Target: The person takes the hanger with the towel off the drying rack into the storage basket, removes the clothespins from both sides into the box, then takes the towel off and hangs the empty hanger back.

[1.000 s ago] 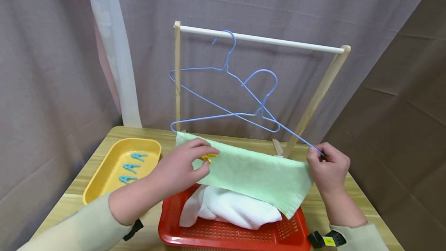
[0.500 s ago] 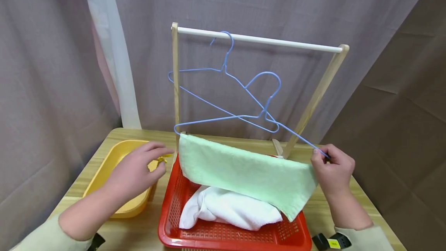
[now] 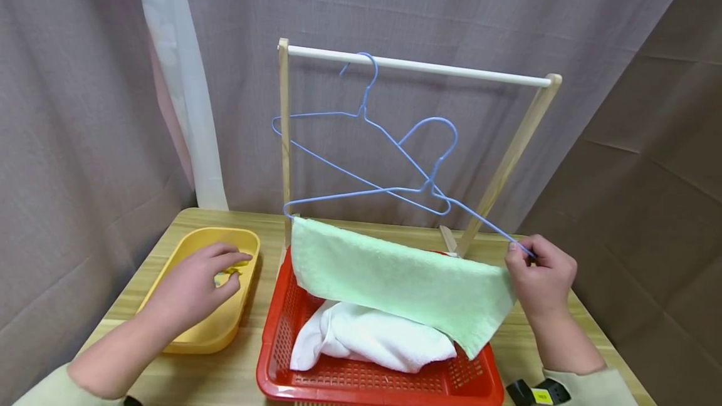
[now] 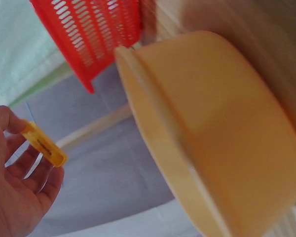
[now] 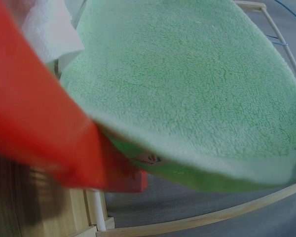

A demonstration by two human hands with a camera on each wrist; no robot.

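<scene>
Over the yellow tray, my left hand pinches a yellow clothespin between thumb and fingers. A bit of teal clothespin shows in the tray behind that hand. My right hand grips the right corner of a blue wire hanger, held tilted in front of the rack. From its lower bar hangs a folded light green towel, its right end beside my right hand. The right wrist view is mostly filled by the towel, and the right hand is barely visible there.
Below the towel stands a red perforated basket with a crumpled white towel in it. Behind is a wooden rack with a white rod, where another blue hanger hangs. Grey curtains enclose the table.
My left hand has moved left from the green towel to above the yellow tray, still pinching the yellow clothespin. The right hand and its hanger have shifted slightly to the right.
</scene>
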